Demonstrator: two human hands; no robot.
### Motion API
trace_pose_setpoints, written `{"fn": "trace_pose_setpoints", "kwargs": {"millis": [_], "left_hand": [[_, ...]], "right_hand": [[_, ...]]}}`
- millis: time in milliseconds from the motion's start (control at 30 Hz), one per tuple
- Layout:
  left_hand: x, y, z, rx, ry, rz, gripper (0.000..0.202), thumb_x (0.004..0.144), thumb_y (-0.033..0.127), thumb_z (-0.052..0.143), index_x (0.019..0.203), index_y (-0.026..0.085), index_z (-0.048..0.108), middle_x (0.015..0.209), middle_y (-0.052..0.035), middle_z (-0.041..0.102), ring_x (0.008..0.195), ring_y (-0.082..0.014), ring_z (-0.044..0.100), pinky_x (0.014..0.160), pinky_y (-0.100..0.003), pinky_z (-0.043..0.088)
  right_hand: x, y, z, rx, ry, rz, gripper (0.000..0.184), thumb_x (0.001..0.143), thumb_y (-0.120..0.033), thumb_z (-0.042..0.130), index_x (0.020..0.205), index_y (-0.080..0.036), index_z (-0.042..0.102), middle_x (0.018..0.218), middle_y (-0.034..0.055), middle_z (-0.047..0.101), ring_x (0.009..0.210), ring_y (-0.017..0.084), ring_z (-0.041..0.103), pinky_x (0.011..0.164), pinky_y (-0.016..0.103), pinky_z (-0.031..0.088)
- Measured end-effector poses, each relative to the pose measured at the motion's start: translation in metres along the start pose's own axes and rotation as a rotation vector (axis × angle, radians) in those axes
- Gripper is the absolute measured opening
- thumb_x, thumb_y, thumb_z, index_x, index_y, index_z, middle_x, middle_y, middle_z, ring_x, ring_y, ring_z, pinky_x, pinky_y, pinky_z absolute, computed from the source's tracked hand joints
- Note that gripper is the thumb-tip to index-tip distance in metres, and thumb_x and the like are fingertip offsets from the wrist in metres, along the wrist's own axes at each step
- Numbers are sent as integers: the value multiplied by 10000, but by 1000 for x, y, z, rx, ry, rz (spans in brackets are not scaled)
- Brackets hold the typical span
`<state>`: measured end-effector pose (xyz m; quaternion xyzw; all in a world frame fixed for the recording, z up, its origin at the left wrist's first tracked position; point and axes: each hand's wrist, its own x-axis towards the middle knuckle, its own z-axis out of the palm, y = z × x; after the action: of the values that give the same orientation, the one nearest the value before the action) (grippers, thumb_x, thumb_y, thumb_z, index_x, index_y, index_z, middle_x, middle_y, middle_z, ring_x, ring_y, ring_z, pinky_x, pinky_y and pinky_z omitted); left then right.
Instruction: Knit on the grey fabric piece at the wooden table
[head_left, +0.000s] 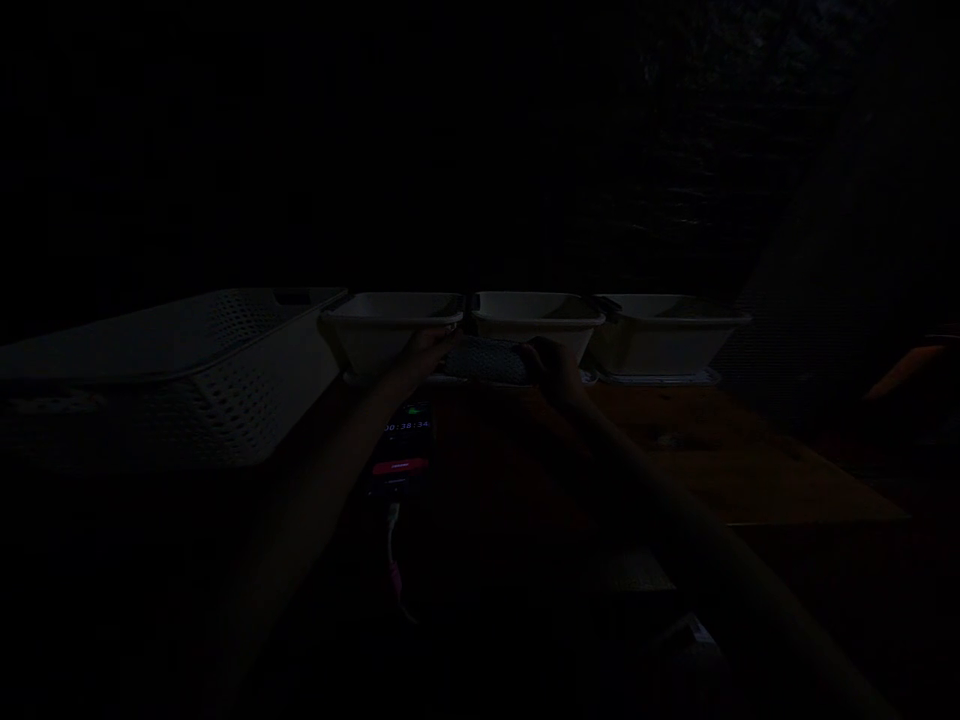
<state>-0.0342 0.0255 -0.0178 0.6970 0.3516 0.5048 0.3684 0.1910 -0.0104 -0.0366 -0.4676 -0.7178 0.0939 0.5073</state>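
The scene is very dark. Both my arms reach forward over a wooden table (750, 470). My left hand (424, 352) and my right hand (553, 368) each grip one end of a small pale patterned object (486, 362), held between them in front of a row of white bins. I cannot make out what the object is. The left hand is close to the leftmost small bin (390, 325), the right hand close to the middle bin (536, 315).
A large white perforated basket (187, 370) stands at the left. A third white bin (664, 335) sits at the right. A phone (403, 445) showing a timer and a red button lies on the table, with a cable (394, 560) trailing toward me.
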Motion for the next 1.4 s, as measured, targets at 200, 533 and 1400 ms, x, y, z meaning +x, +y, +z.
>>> {"fn": "trace_pose_setpoints", "kwargs": {"millis": [200,533,1400], "left_hand": [[-1,0,1,-6,-3,8,403,723,525,574,790,131,621,670,-1,559,580,-102,491,542,-209,341],[-3,-2,2,78,-42,-97,450,723,576,533,824,150,636,683,-22,582,596,-126,508,535,-224,343],[-7,2,11,361,-141,184,270,773,408,539,832,176,664,845,-39,655,805,-184,574,733,-289,405]], "right_hand": [[0,-2,-2,-3,-2,-12,486,814,-545,393,751,-98,575,651,38,537,574,66,444,515,180,288],[1,-7,-4,-91,-44,-30,477,819,-529,401,815,-103,617,728,67,595,658,100,518,552,188,320],[-11,-13,11,275,-243,77,507,753,-580,467,893,-104,569,783,73,618,622,96,556,510,181,397]]}}
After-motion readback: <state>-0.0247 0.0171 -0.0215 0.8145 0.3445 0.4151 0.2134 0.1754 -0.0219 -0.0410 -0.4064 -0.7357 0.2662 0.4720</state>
